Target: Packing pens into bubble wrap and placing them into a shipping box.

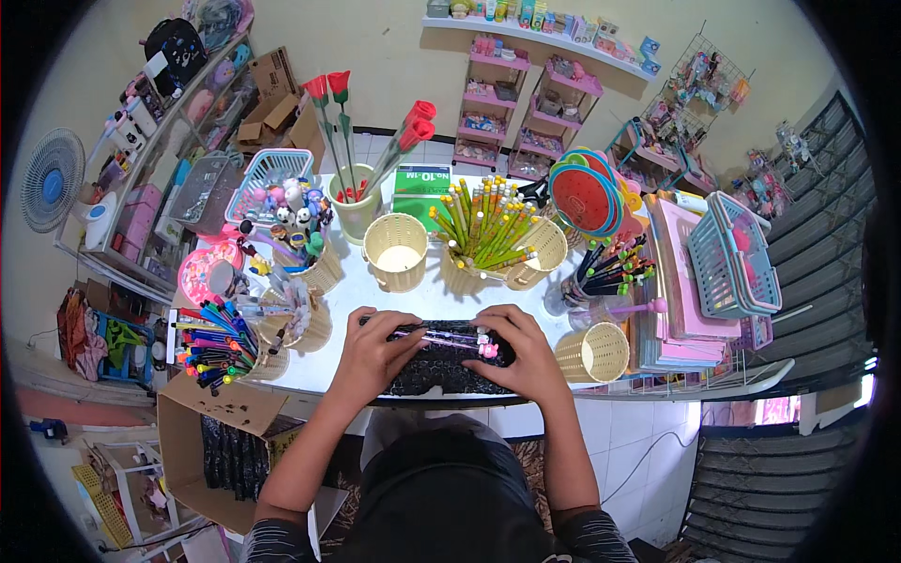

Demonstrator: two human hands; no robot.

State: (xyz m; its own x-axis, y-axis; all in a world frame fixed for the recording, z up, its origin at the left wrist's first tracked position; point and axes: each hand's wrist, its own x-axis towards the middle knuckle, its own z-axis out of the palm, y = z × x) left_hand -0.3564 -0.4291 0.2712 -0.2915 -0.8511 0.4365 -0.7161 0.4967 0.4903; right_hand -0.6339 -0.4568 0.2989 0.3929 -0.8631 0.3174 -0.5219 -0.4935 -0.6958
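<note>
A sheet of black bubble wrap (431,376) lies at the table's front edge before me. On it rest slim pens (450,338), with a pink figure topper (487,348) at their right end. My left hand (380,352) grips the wrap's left end, its thumb and fingers reaching onto the pens. My right hand (519,352) curls around the right end beside the toppers, thumb low and fingers over the upper edge, holding the wrap. The exact number of pens is partly hidden by the wrap and fingers.
On the white table (352,310) stand an empty woven cup (396,257), a cup of green pencils (486,225), coloured markers (218,341) and another woven cup (593,353). Stacked books (676,295) bear a blue basket (728,253). An open cardboard box (190,450) sits below left.
</note>
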